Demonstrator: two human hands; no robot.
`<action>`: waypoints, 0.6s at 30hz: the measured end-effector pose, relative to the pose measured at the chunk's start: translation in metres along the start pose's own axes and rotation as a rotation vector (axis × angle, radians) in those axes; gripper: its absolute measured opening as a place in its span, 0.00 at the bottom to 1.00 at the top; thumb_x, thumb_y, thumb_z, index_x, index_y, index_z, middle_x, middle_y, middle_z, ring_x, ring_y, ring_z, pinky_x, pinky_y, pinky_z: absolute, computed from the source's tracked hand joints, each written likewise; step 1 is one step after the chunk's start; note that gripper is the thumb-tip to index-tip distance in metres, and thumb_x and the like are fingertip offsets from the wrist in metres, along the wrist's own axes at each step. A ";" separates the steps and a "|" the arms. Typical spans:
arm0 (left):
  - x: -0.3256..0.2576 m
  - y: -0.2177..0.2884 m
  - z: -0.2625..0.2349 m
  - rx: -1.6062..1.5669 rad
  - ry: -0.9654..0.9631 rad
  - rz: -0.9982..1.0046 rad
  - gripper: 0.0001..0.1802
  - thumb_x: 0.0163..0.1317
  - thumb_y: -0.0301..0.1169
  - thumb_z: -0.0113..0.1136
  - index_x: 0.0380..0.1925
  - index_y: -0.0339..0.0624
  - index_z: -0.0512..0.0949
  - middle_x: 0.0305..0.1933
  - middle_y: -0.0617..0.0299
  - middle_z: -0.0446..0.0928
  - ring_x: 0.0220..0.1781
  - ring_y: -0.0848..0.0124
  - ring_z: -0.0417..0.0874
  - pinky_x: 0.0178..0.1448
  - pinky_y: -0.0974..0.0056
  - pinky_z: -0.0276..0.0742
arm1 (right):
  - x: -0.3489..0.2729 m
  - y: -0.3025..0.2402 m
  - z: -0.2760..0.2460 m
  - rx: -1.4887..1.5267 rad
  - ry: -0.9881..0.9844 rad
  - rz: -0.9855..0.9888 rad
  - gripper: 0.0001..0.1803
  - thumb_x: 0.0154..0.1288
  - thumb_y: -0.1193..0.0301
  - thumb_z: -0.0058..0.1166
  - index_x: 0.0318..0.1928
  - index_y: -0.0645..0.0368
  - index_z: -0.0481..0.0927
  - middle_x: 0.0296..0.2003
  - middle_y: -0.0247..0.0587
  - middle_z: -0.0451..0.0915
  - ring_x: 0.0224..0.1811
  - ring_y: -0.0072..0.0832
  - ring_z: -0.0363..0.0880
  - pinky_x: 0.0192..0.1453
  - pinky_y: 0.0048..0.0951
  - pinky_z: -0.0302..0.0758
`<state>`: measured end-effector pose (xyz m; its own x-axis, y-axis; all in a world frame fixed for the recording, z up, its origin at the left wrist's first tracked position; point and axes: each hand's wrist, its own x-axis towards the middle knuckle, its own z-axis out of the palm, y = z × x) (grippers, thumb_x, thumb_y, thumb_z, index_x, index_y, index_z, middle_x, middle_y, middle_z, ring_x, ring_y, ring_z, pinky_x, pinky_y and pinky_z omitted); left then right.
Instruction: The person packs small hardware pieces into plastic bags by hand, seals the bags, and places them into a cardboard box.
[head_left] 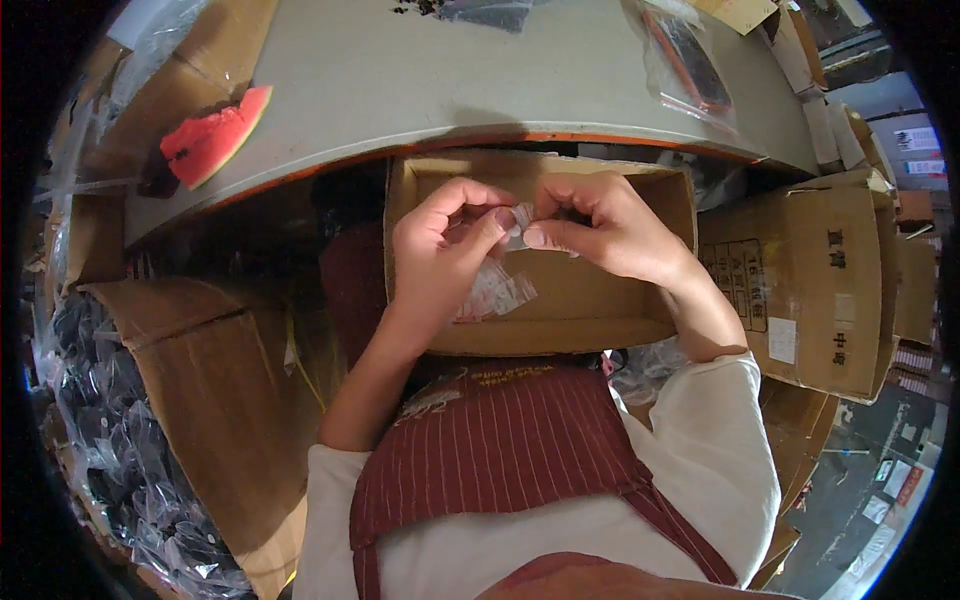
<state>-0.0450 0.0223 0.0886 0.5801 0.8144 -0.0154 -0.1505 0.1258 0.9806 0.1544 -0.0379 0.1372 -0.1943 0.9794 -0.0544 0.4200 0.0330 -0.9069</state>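
Over an open cardboard box [600, 335], both of my hands pinch one small clear plastic bag [521, 225]. My left hand [450, 235] has thumb and forefinger closed on its left edge. My right hand [605, 225] grips the other edge between thumb and fingers. What the bag contains is too small to tell. Below my left hand, several more small clear bags [495, 292] with reddish marks lie in the left part of the box.
A grey table [400, 70] with an orange edge stands beyond the box. On it lie a bitten watermelon slice [215, 138] and a dark flat object in clear plastic [690, 60]. A large carton [800, 285] stands at right; many plastic-wrapped dark items [130, 440] fill the left.
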 end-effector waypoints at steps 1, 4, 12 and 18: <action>0.000 -0.004 0.001 0.001 -0.002 -0.002 0.06 0.66 0.24 0.64 0.41 0.35 0.81 0.35 0.64 0.82 0.33 0.78 0.81 0.36 0.71 0.78 | -0.001 0.004 0.002 0.002 0.002 0.001 0.11 0.68 0.72 0.63 0.31 0.61 0.76 0.22 0.26 0.73 0.24 0.13 0.66 0.27 0.21 0.62; 0.003 -0.007 0.004 0.436 0.245 0.418 0.07 0.64 0.24 0.64 0.42 0.37 0.81 0.36 0.60 0.83 0.33 0.73 0.83 0.38 0.70 0.79 | 0.001 0.008 0.006 0.058 0.071 0.075 0.13 0.62 0.69 0.67 0.28 0.62 0.76 0.19 0.35 0.72 0.22 0.19 0.63 0.26 0.29 0.60; -0.005 0.029 -0.006 0.231 -0.107 -0.054 0.14 0.68 0.36 0.66 0.35 0.33 0.81 0.26 0.64 0.82 0.27 0.81 0.79 0.30 0.73 0.73 | 0.003 -0.011 0.014 -0.025 0.084 0.010 0.15 0.59 0.66 0.69 0.27 0.61 0.77 0.19 0.40 0.73 0.21 0.25 0.67 0.27 0.31 0.65; -0.008 0.030 -0.014 -0.021 -0.178 -0.216 0.13 0.70 0.33 0.63 0.33 0.33 0.81 0.26 0.66 0.80 0.28 0.83 0.75 0.30 0.72 0.70 | 0.005 -0.019 0.014 -0.035 -0.024 -0.002 0.18 0.61 0.70 0.71 0.25 0.61 0.71 0.19 0.29 0.68 0.24 0.16 0.61 0.27 0.25 0.60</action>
<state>-0.0652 0.0275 0.1154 0.7319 0.6553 -0.1867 -0.0240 0.2987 0.9541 0.1330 -0.0361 0.1484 -0.2167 0.9742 -0.0631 0.4506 0.0425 -0.8917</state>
